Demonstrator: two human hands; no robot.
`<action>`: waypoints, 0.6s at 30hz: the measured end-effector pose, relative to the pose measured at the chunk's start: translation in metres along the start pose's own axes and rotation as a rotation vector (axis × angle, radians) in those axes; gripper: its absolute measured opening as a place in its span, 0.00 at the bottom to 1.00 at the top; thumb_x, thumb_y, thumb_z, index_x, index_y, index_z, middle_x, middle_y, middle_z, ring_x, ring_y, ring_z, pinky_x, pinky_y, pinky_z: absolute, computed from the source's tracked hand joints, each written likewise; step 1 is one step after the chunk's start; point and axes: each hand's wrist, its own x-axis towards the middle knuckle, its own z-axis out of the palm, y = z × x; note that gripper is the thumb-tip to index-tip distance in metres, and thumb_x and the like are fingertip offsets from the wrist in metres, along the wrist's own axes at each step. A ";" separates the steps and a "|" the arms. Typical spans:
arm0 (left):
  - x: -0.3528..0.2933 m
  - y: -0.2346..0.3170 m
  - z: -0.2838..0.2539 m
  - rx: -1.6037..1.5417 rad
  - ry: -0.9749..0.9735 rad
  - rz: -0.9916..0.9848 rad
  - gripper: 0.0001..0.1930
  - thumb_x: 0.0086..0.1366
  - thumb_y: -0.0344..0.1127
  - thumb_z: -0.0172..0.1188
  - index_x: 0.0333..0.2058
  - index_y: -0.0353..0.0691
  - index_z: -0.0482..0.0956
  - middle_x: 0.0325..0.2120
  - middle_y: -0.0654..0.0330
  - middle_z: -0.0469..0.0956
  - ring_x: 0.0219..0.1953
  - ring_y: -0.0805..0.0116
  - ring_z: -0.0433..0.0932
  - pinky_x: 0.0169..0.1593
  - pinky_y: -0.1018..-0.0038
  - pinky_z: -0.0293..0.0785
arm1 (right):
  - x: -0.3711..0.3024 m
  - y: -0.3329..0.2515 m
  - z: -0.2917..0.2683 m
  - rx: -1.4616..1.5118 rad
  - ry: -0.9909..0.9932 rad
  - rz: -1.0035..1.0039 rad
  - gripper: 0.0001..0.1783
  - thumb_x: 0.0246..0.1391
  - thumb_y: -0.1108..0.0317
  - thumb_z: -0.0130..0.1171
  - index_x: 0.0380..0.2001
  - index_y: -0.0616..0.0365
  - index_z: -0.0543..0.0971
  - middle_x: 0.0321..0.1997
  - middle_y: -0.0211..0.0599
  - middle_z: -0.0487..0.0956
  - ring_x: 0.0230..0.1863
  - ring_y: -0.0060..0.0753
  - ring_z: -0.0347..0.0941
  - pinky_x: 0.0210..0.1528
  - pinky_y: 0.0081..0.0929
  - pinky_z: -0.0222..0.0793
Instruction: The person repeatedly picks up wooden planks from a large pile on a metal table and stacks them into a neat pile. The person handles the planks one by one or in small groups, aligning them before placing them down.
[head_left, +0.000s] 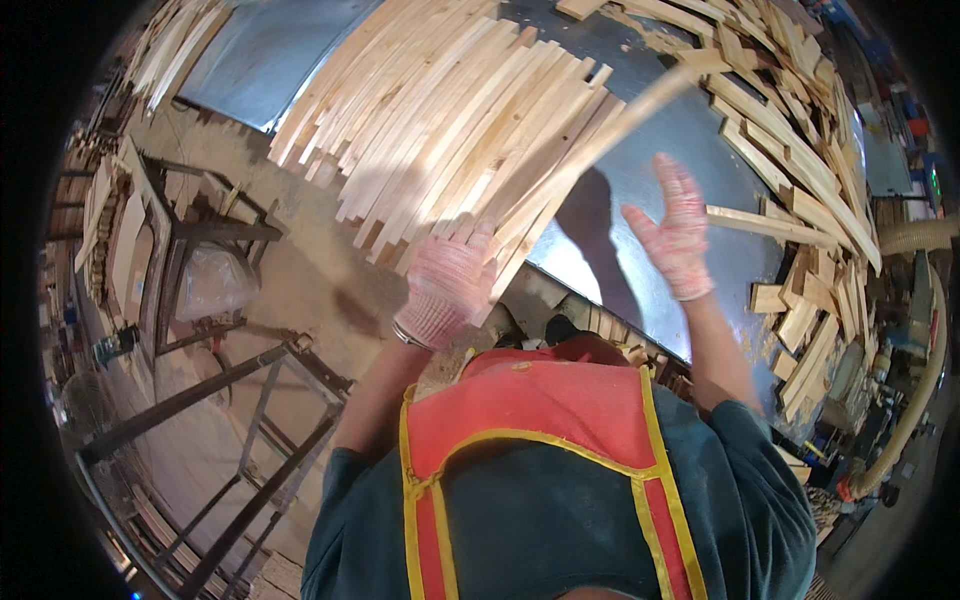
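Observation:
My left hand [447,285], in a pale pinkish knit glove, lies at the near ends of a row of light wood strips [440,130]. Its fingers stretch out over the strip ends. Beside these fingers starts one wood strip [600,140] that slants up to the right, its far end smeared by motion; whether the left hand touches it, I cannot tell. My right hand [677,230], gloved alike, is raised above the metal tabletop [640,270]. Its thumb stands apart from the fingers, and nothing is in it.
A heap of offcuts and loose strips [800,150] covers the table's right side. Another metal surface [260,60] with strips stands at far left. Dark metal frames [210,400] stand on the dusty floor to my left. A ribbed hose [925,370] runs along the right.

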 end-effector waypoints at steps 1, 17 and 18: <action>0.010 0.003 -0.004 0.205 0.098 0.153 0.20 0.64 0.36 0.62 0.54 0.37 0.81 0.47 0.50 0.84 0.42 0.51 0.82 0.49 0.60 0.77 | 0.014 -0.005 -0.038 -0.199 -0.058 -0.099 0.49 0.48 0.55 0.76 0.73 0.49 0.67 0.73 0.44 0.70 0.75 0.50 0.64 0.77 0.46 0.56; 0.221 0.137 0.127 0.088 -0.003 0.394 0.38 0.59 0.46 0.71 0.67 0.42 0.73 0.64 0.47 0.73 0.66 0.47 0.71 0.67 0.51 0.67 | -0.222 0.157 -0.189 0.522 0.002 1.213 0.25 0.64 0.61 0.69 0.60 0.60 0.80 0.46 0.30 0.85 0.46 0.22 0.78 0.49 0.26 0.77; 0.231 0.159 0.142 0.059 -0.029 0.449 0.39 0.57 0.46 0.72 0.66 0.42 0.73 0.64 0.46 0.73 0.66 0.46 0.71 0.66 0.50 0.68 | -0.237 0.155 -0.205 0.549 0.069 1.270 0.24 0.63 0.62 0.70 0.60 0.59 0.80 0.47 0.29 0.85 0.46 0.23 0.78 0.49 0.26 0.77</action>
